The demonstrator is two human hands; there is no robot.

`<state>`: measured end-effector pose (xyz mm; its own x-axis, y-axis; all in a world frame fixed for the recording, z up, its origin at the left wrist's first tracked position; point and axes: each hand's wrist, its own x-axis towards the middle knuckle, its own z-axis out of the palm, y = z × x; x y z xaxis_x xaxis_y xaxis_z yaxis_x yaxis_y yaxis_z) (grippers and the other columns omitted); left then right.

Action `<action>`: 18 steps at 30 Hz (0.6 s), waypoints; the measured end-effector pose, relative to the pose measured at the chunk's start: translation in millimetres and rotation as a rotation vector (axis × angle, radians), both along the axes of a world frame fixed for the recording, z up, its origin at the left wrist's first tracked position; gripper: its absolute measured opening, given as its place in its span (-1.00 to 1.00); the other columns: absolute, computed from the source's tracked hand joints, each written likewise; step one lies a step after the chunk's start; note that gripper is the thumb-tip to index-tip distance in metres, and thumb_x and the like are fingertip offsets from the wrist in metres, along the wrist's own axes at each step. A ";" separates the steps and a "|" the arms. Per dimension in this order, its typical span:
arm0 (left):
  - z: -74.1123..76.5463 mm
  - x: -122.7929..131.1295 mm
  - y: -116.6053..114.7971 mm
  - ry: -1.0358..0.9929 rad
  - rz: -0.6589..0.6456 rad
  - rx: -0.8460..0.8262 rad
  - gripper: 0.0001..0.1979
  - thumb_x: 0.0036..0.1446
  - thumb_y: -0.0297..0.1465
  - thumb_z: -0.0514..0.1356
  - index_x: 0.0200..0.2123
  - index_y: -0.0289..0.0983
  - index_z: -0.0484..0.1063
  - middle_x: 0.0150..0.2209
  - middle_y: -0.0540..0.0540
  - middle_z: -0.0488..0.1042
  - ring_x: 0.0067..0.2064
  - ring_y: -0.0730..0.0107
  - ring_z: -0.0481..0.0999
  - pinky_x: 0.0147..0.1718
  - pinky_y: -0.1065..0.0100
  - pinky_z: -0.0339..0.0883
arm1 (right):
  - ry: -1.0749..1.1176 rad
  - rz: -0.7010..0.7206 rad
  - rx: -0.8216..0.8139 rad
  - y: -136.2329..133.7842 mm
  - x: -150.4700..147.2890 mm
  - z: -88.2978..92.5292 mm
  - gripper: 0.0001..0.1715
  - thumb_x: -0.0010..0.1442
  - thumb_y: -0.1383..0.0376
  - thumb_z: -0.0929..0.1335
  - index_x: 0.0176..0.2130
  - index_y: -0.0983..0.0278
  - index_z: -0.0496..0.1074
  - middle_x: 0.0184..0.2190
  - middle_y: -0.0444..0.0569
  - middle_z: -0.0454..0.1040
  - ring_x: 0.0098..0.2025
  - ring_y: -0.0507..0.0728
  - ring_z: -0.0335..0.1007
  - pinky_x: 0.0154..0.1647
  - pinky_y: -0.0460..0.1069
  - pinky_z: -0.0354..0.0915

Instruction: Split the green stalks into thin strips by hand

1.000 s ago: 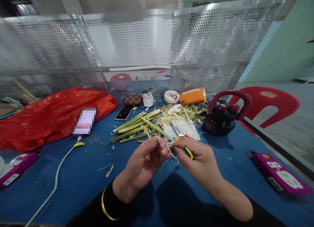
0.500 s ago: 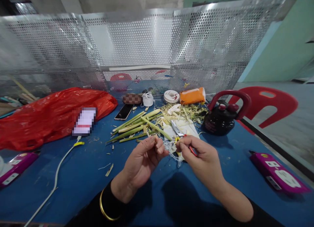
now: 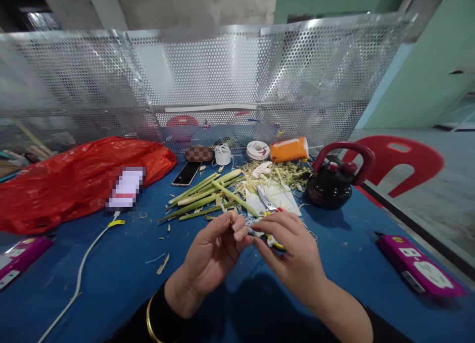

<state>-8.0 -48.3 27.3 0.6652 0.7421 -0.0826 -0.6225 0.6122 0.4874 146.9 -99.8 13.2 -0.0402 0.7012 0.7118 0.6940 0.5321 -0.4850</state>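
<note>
My left hand (image 3: 213, 256) is closed in front of me, thumb pressed to its curled fingers. A small pale bit shows at the tips, too small to name. My right hand (image 3: 293, 254) is beside it, its index finger and thumb stretched toward the left fingertips with a gap between them; nothing held shows. Behind the hands lie scissors (image 3: 265, 198) with red and yellow handles partly hidden by my right hand. White thread is tangled around them. Green stalks (image 3: 202, 197) lie in a pile beyond my left hand, and a white sheet of paper (image 3: 254, 203) sits under the scissors.
A black kettle (image 3: 328, 187) stands at right, near a purple power strip (image 3: 419, 266). At left are a red plastic bag (image 3: 85, 177), a lit phone (image 3: 128, 187) and its white cable (image 3: 87, 259). A ribbon roll (image 3: 258, 150), orange packet (image 3: 289, 149) and shredded leaves (image 3: 291, 173) lie behind.
My right hand has shifted left toward my left hand, its pinch loosened and its fingers straightened. The left hand stays closed, nearly in place. The view has tilted slightly.
</note>
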 end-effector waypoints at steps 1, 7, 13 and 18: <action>-0.1 0.1 0.1 -0.008 -0.005 0.001 -0.92 0.07 -0.51 0.26 -0.45 -0.37 0.43 -0.52 0.05 0.31 -0.47 0.62 0.37 -0.31 0.51 0.48 | -0.004 -0.008 0.016 0.5 -1.8 0.3 -0.89 0.17 0.38 0.36 -0.25 0.21 0.46 -0.35 -0.04 0.54 -0.27 0.16 0.45 -0.19 0.12 0.29; -0.1 0.1 -1.0 -0.027 -0.021 -0.021 -0.94 0.05 -0.53 0.27 -0.45 -0.38 0.45 -0.52 0.04 0.33 -0.49 0.62 0.37 -0.32 0.49 0.48 | 0.060 0.011 -0.003 2.6 -6.0 0.6 -0.87 0.19 0.42 0.33 -0.29 0.22 0.47 -0.38 -0.06 0.54 -0.31 0.12 0.45 -0.21 0.10 0.29; -1.2 -1.0 -1.7 -0.030 -0.018 -0.018 -0.92 0.09 -0.53 0.24 -0.45 -0.38 0.46 -0.51 0.03 0.34 -0.47 0.60 0.38 -0.30 0.48 0.49 | 0.040 0.009 0.017 1.0 -6.1 0.5 -0.85 0.18 0.45 0.32 -0.30 0.23 0.46 -0.39 -0.05 0.54 -0.31 0.12 0.44 -0.19 0.11 0.29; -1.7 -0.7 -0.9 -0.013 -0.004 -0.032 -0.93 0.08 -0.53 0.24 -0.45 -0.38 0.45 -0.51 0.03 0.32 -0.48 0.60 0.36 -0.30 0.47 0.49 | 0.045 0.002 0.064 1.9 -6.5 1.2 -0.84 0.15 0.48 0.33 -0.32 0.25 0.46 -0.42 -0.06 0.53 -0.33 0.10 0.45 -0.21 0.08 0.30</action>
